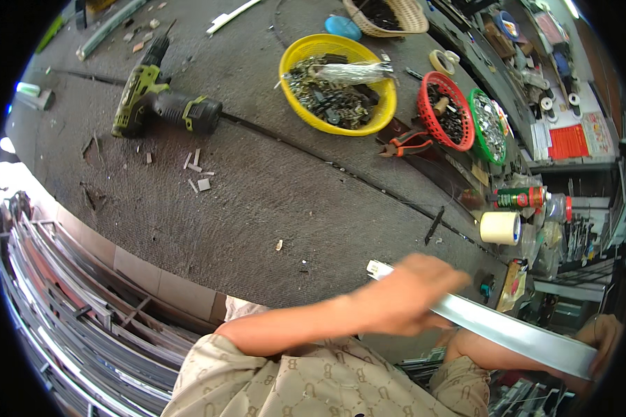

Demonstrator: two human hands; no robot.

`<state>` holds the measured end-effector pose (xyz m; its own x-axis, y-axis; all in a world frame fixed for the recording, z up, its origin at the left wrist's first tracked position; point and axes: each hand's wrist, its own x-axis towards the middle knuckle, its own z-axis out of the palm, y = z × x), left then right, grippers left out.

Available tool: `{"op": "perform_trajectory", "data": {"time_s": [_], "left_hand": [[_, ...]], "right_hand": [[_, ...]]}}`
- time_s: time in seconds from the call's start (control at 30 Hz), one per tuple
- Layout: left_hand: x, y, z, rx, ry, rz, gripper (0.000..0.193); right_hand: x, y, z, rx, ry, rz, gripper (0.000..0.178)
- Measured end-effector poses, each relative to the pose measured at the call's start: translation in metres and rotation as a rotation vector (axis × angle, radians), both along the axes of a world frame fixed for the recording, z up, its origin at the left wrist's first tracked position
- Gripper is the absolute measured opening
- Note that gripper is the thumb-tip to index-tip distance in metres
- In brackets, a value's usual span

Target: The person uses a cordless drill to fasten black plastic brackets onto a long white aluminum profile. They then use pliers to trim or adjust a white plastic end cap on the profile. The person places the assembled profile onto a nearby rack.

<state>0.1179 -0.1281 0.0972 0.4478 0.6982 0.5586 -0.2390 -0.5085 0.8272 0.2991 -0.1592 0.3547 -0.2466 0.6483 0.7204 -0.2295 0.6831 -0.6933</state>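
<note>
A long silver metal profile (508, 325) slants across the lower right, its hollow-looking end pointing to the worktable. My left hand (419, 292) is wrapped around it near that end, just over the table's front edge. Farther down to the right, my right hand (599, 342) grips the other end, partly lost at the dark rim of the picture. A thin black strip (435, 225) lies on the table beyond my left hand. Close by stands a roll of cream masking tape (500, 228).
The dark worktable (243, 215) bears a green-black cordless drill (161, 104), orange-handled pliers (405, 144) and small scraps (203, 184). Parts fill yellow (289, 111), red (459, 142) and green (494, 158) baskets. A spray can (520, 197) lies right; metal profiles (83, 326) are racked lower left.
</note>
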Motion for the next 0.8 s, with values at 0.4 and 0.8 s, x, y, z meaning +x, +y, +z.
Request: {"op": "perform_trajectory", "data": {"time_s": [0.4,0.8], "left_hand": [[-0.052,-0.020,-0.045,-0.034,0.512,0.068,0.058],[-0.179,-0.010,0.001,0.121,1.084,0.902,0.049]], "right_hand": [[0.162,-0.089,-0.065,0.021,0.581,-0.103,0.048],[0.196,-0.113,-0.142,-0.042,0.790,-0.026,0.056]]}}
